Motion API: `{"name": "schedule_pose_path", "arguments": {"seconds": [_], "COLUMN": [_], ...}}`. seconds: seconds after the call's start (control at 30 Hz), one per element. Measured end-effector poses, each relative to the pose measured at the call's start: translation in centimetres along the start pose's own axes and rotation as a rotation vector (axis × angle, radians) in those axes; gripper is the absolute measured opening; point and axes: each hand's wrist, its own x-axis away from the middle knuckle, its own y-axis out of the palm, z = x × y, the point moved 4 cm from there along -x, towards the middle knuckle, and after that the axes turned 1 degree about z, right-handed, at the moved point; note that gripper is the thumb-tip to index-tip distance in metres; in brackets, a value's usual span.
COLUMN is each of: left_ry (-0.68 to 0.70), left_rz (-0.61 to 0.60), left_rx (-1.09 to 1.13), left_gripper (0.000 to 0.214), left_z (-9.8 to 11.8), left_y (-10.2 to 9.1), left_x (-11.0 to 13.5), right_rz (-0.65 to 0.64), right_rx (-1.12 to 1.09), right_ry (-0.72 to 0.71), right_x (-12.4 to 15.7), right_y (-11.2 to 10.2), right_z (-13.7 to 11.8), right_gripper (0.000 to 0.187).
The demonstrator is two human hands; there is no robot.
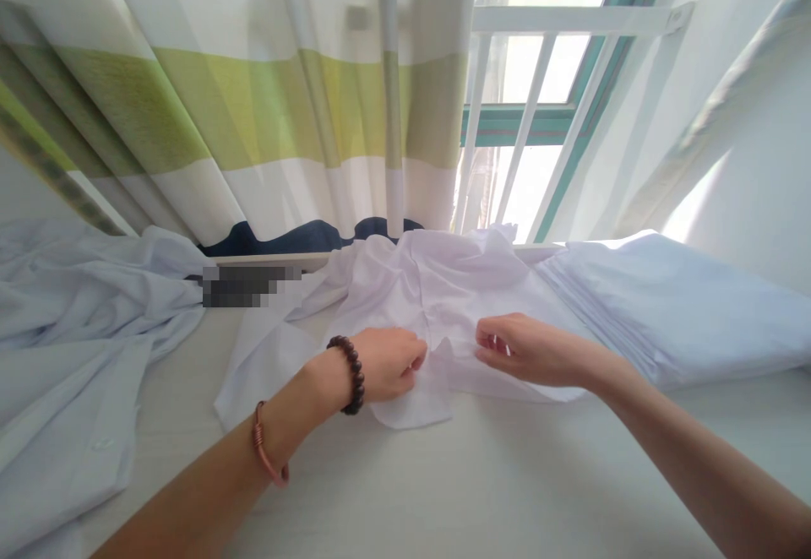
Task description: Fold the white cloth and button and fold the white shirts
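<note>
A thin white shirt [469,276] lies spread and wrinkled in front of me, with a loose sleeve-like part reaching left. My left hand [386,363], wearing a dark bead bracelet and a copper-coloured bangle, is closed at the shirt's near middle, where the cloth bunches beside its fingertips. Just right of it is my right hand [523,346], low over the shirt. Its fingers are bent, with a gap between them and the thumb, and nothing shows in that gap.
At right lies a neat stack of folded white cloth [690,310]. Crumpled white garments [76,348] are heaped at left, beside a blurred dark patch [244,286]. Behind the pale bed surface [405,491] stand a white railing [532,120] and a white-and-green curtain [253,111].
</note>
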Motion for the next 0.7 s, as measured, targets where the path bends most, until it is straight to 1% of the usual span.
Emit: {"name": "schedule_pose_path", "arguments": {"seconds": [0.07,0.1,0.13,0.2,0.27,0.33,0.43,0.5,0.6,0.7], "left_ry": [-0.016,-0.019,-0.019,-0.022,-0.035,-0.044,-0.041,-0.054,-0.078,-0.051], "left_rz": [0.003,-0.008,-0.034,-0.121,-0.189,-0.208,-0.231,-0.233,-0.190,-0.110], "left_rx": [0.049,0.081,0.111,0.134,0.088,0.012,-0.039,-0.052,-0.071,-0.022], "left_gripper": [0.013,0.013,0.014,0.024,0.038,0.050,0.061,0.059,0.042,0.024], "left_z": [-0.6,-0.8,-1.0,-1.1,-0.8,-0.2,0.8,1.1,0.8,-0.1], "left_y": [-0.4,-0.6,-0.6,-0.4,0.0,0.2,0.4,0.4,0.5,0.8], "left_x": [0.0,0.1,0.3,0.8,1.2,1.6,1.9,1.9,1.5,0.8], "right_rz": [0.041,0.038,0.020,-0.050,-0.101,-0.110,-0.104,-0.108,-0.110,-0.090], "right_rx": [0.001,-0.005,-0.014,-0.037,-0.049,-0.043,-0.028,-0.031,-0.034,-0.036], "right_ry": [0.000,-0.007,-0.017,-0.047,-0.070,-0.084,-0.093,-0.093,-0.091,-0.108], "right_x": [-0.1,-0.1,-0.1,-0.1,0.0,0.0,0.0,0.0,0.1,0.2], "right_y": [0.1,0.3,0.6,1.5,2.3,2.6,2.8,2.7,2.4,2.3], "right_z": [0.0,0.0,-0.1,-0.2,-0.3,-0.5,-0.7,-0.7,-0.7,-1.1], "right_gripper": [0.018,0.017,0.015,0.014,0.020,0.026,0.027,0.026,0.024,0.028]}}
